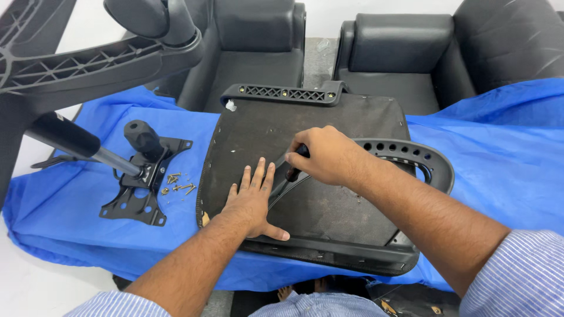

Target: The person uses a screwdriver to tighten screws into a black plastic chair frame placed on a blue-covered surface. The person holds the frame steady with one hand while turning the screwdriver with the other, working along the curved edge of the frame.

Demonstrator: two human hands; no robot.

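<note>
Fingers of the left hand [254, 202] lie spread and flat, pressing the dark underside of the upturned chair seat [329, 211] near its middle. Beside them, the right hand [326, 155] is curled tight around a black tool handle [296, 161], its tip against the curved black armrest bracket [411, 155]. On the blue cloth [499, 152] to the left lie loose screws [179, 186] and a metal seat mechanism plate [141, 196].
</note>
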